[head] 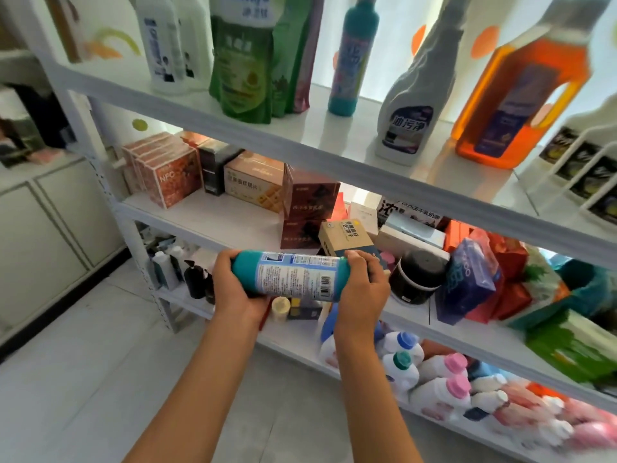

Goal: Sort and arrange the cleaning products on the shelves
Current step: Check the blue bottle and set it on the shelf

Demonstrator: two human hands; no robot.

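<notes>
Both hands hold a teal bottle [290,277] with a white label in front of the middle shelf [213,218]; its long axis lies nearly level, running left to right, tilted slightly down at the right; which end is the cap I cannot tell. The left hand [233,285] has its grip clamped round the left teal end; the right hand [362,285] has its grip clamped round the right end, fingers curled over the top. On the upper shelf [300,132] stands a like teal bottle, upright [350,58], between green pouches [247,61] and a white spray bottle [414,105]; an orange jug [521,98] stands further right.
</notes>
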